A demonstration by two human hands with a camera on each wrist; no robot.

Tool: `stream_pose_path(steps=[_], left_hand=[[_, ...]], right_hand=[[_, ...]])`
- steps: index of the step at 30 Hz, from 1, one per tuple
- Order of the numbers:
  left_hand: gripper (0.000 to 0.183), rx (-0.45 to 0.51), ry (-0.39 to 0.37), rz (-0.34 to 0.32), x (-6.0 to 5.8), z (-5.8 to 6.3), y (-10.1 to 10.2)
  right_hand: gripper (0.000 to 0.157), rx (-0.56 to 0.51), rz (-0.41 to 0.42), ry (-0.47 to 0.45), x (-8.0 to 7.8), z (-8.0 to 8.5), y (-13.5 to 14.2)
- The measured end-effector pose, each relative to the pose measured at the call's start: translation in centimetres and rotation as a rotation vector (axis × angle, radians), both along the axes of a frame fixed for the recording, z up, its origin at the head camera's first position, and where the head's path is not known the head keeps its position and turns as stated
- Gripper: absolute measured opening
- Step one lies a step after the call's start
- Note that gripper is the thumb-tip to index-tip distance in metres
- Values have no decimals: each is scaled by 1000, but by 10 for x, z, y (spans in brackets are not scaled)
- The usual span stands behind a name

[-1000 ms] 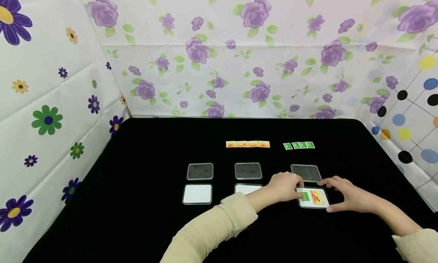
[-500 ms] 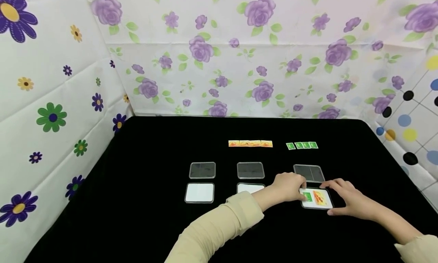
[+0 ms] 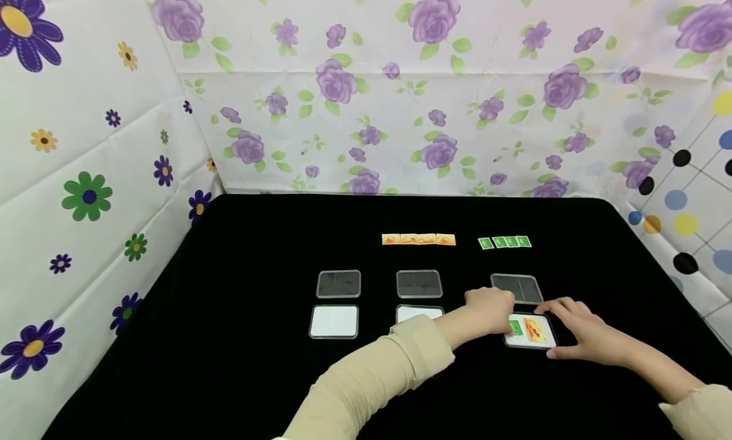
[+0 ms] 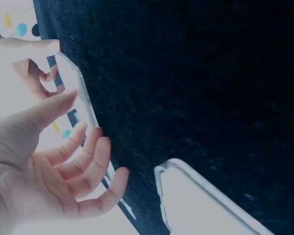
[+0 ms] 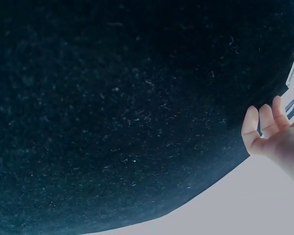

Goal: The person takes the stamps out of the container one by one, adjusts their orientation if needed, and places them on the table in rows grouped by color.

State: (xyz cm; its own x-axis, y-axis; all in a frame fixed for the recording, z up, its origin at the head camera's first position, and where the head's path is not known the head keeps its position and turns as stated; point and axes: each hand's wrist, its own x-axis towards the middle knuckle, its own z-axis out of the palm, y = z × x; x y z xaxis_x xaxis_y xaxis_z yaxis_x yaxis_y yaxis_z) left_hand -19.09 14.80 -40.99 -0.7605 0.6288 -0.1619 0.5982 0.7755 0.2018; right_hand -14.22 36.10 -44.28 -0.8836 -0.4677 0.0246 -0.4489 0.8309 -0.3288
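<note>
In the head view, a shallow clear case (image 3: 521,343) with a white insert lies at the right. On it are a small green card (image 3: 516,327) and an orange-yellow picture card (image 3: 535,330). My left hand (image 3: 490,308) is at the case's left end, its thumb touching the green card. The left wrist view shows that hand (image 4: 54,166) with a straight thumb and loosely bent fingers beside the case. My right hand (image 3: 580,332) grips the case's right end between thumb and forefinger. In the right wrist view that hand (image 5: 281,134) is partly cut off.
Behind stands a clear lid (image 3: 517,287). Leftward are two more lids (image 3: 419,283) and white-lined cases (image 3: 333,321), one partly behind my left sleeve. A row of orange cards (image 3: 419,240) and several green cards (image 3: 505,242) lie farther back on the black cloth (image 3: 257,268).
My left hand's fingers have drawn back from the case's far edge, and the left forearm has shifted slightly right. The right hand keeps its grip on the case.
</note>
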Motion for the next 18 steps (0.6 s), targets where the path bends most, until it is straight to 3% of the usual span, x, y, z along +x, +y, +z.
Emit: stream_pose_path(steps=[18], left_hand=[[15,-31,16,29,-7,0,9]], right_hand=[[70,30,-8,-59,-4,4,-3]])
